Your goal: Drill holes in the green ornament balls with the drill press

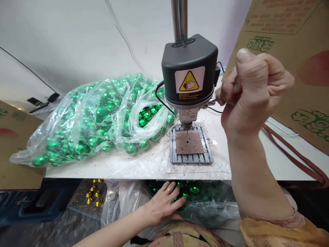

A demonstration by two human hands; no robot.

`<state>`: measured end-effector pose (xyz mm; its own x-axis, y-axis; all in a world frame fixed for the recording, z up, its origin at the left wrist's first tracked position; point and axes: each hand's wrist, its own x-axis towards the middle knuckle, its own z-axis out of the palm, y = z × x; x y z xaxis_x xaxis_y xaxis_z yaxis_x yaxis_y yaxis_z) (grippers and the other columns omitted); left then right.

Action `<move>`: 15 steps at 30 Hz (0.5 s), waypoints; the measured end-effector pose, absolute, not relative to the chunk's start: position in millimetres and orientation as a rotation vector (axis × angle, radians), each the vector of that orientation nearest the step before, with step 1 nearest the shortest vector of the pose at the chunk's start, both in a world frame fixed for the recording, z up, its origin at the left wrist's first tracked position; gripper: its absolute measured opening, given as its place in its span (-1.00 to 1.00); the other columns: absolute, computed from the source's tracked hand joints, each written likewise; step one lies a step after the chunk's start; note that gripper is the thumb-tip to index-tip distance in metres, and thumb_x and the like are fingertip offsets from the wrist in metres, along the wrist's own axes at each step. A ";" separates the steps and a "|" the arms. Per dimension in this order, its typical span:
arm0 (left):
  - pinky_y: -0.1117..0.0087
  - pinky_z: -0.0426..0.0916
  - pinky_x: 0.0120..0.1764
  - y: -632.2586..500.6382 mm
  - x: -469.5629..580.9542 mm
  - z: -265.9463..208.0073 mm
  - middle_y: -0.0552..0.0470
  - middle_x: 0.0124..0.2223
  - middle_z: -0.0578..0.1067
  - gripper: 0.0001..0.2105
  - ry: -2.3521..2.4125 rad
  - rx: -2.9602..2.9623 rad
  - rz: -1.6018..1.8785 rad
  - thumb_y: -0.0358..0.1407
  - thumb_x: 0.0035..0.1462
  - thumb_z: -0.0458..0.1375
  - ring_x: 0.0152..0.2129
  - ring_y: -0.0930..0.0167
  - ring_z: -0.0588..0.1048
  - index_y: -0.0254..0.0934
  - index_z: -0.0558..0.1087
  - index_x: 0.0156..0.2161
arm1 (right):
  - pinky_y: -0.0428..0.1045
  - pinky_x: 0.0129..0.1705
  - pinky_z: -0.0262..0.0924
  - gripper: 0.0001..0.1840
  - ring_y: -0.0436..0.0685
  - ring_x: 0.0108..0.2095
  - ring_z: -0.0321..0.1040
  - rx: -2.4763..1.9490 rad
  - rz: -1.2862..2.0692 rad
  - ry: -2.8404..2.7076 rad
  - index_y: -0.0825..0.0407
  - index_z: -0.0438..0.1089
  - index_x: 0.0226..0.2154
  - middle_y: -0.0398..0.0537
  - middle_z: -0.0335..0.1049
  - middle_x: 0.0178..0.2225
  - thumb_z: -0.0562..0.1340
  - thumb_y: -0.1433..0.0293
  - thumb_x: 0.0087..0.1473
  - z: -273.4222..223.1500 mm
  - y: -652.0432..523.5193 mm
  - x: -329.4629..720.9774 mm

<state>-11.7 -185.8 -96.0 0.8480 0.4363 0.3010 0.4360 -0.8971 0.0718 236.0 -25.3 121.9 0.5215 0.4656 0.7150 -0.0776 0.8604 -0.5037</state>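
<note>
A small black bench drill press [189,72] stands on the white table, its thin bit [187,133] above a brown square pad [189,142] on the slotted metal base [191,158]. My right hand [253,85] is closed in a fist beside the machine's right side, around the drill press lever [211,102]; most of the lever is hidden. Below the table edge, my left hand [166,202] rests with fingers spread on green faceted balls [192,189] in an open clear plastic bag [210,209]. No ball shows gripped in it.
A large clear bag of shiny green balls [84,120] lies left of the drill. Cardboard boxes [285,75] flank the table. Gold balls [94,193] lie lower left. Dark shavings are scattered around the base, and a brown strap [295,156] hangs at right.
</note>
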 end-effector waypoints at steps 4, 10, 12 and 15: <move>0.15 0.46 0.01 -139.2 -25.4 -73.2 -0.09 -0.08 0.59 -0.75 0.850 2.992 1.001 -0.16 0.31 0.14 -0.07 0.24 0.54 -0.17 0.44 0.03 | -0.03 -0.70 -0.23 -0.54 -0.15 -0.78 -0.06 -0.444 0.316 -0.982 -0.03 0.05 -0.71 -0.33 0.00 -0.79 0.25 0.44 0.07 122.6 -27.3 235.0; 0.05 0.35 0.09 29.4 -38.4 1.4 -0.23 -0.05 0.53 -0.72 1.881 2.353 0.905 -0.46 0.26 -0.02 -0.02 0.12 0.48 -0.27 0.49 -0.04 | -0.04 -0.66 -0.20 -0.54 -0.17 -0.75 -0.07 -0.480 0.317 -0.958 -0.01 0.03 -0.70 -0.32 -0.01 -0.77 0.23 0.44 0.09 123.4 -30.6 232.5; -0.01 0.29 0.12 72.3 -40.7 9.5 -0.28 -0.06 0.52 -0.76 2.095 2.117 0.564 -0.52 0.13 0.09 0.04 0.03 0.43 -0.30 0.51 -0.12 | -0.04 -0.67 -0.19 -0.55 -0.16 -0.76 -0.08 -0.467 0.313 -0.947 -0.01 0.04 -0.71 -0.33 -0.02 -0.78 0.24 0.45 0.08 123.6 -30.6 232.2; -0.05 0.30 0.06 104.5 -43.5 5.1 -0.27 -0.19 0.53 -0.80 2.140 1.961 0.393 -0.57 -0.10 0.25 -0.03 -0.06 0.46 -0.33 0.51 -0.31 | -0.03 -0.68 -0.19 -0.56 -0.14 -0.76 -0.05 -0.466 0.327 -0.932 -0.02 0.07 -0.70 -0.32 -0.01 -0.77 0.25 0.46 0.08 123.5 -30.4 231.9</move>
<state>-43.5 104.5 5.1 -0.0914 0.9955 0.0236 0.9390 0.0783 0.3349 231.9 -30.4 123.5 0.5585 0.4625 0.6886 -0.0695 0.8533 -0.5168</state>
